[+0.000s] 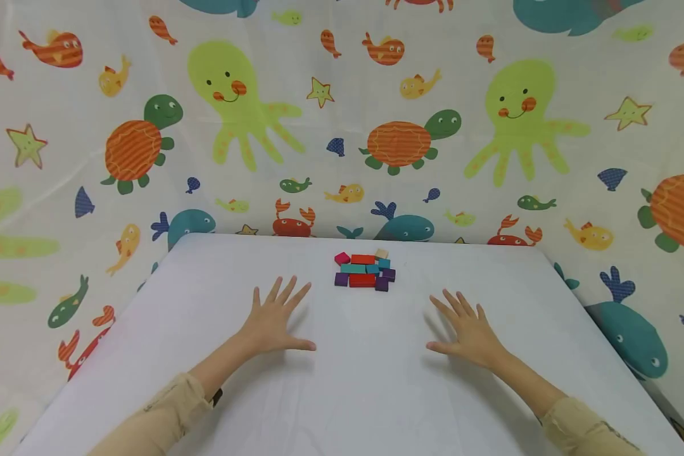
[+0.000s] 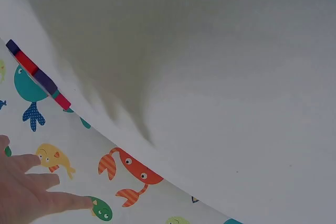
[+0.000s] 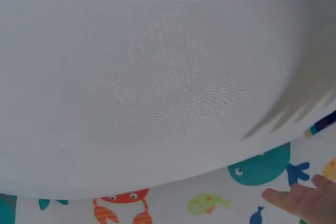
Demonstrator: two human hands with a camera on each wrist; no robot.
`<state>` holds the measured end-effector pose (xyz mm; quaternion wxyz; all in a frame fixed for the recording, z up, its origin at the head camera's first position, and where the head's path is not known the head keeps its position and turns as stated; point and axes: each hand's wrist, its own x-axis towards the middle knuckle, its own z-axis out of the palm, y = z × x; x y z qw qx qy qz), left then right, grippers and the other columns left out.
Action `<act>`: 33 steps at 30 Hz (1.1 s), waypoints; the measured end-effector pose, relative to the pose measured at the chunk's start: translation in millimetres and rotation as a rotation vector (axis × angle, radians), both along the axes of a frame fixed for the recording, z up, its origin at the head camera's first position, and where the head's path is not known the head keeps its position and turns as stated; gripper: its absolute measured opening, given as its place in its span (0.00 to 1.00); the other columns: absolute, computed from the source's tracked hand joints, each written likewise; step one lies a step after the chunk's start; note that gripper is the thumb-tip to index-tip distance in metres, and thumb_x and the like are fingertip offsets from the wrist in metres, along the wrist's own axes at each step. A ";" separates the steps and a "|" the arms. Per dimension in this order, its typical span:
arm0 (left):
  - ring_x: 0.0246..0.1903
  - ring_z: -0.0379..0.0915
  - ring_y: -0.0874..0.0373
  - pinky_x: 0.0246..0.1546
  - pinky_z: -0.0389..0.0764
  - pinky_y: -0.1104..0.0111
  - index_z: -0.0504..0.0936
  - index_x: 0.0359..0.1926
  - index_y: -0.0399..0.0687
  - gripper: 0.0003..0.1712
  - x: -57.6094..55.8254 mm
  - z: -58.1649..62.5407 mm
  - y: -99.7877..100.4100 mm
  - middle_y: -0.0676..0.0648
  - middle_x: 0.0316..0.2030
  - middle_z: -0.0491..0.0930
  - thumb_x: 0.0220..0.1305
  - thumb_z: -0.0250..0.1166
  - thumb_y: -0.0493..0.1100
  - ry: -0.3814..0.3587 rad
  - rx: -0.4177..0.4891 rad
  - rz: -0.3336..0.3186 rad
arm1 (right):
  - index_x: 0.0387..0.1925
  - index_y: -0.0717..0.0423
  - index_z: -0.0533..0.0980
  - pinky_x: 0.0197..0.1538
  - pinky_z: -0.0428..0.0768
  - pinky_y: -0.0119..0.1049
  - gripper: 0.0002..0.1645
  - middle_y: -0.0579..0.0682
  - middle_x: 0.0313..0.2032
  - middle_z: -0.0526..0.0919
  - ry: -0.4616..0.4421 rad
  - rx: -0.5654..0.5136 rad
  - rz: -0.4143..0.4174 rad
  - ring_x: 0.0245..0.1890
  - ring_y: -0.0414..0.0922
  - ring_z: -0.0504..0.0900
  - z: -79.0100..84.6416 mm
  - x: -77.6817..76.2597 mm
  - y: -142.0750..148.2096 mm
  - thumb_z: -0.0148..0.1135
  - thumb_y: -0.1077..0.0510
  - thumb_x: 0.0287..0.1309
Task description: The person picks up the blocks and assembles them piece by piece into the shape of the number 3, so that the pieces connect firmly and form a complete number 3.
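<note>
Toward the back of the white table sits a cluster of small coloured blocks: red blocks [image 1: 362, 280], a long teal block [image 1: 353, 268], purple blocks [image 1: 341, 279], a pink block [image 1: 342, 258] and a pale wooden block [image 1: 381, 254]. My left hand [image 1: 273, 324] hovers over the table to the left of them, fingers spread and holding nothing. On the other side, my right hand [image 1: 468, 332] is held likewise, apart from the blocks. The left wrist view catches the edge of the cluster [image 2: 39, 74] beyond the left hand [image 2: 31, 192]. Part of the right hand [image 3: 310, 200] shows in the right wrist view.
The white tabletop [image 1: 370, 392] reaches back to a cloth curtain [image 1: 342, 114] printed with sea animals, which also hangs along both sides. Shadows of both hands fall on the table. A dark band [image 1: 217, 397] shows at the left sleeve.
</note>
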<state>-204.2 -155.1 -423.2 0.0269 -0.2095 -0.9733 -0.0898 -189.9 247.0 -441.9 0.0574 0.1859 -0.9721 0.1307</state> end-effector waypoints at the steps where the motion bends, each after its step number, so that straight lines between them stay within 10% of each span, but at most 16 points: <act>1: 0.71 0.39 0.35 0.59 0.41 0.28 0.49 0.73 0.59 0.66 1.0 0.3 -0.1 0.40 0.73 0.48 0.36 0.65 0.78 0.008 0.009 0.000 | 0.69 0.48 0.59 0.60 0.51 0.74 0.53 0.63 0.70 0.57 0.004 -0.002 0.002 0.69 0.67 0.53 0.2 0.1 -0.6 0.66 0.32 0.44; 33: 0.65 0.60 0.39 0.55 0.69 0.40 0.64 0.68 0.57 0.57 1.5 10.4 5.8 0.41 0.65 0.67 0.37 0.70 0.73 -0.027 0.099 -0.003 | 0.60 0.53 0.71 0.50 0.75 0.62 0.47 0.63 0.61 0.71 0.039 -0.060 0.039 0.57 0.64 0.72 11.2 -4.4 -9.3 0.74 0.39 0.39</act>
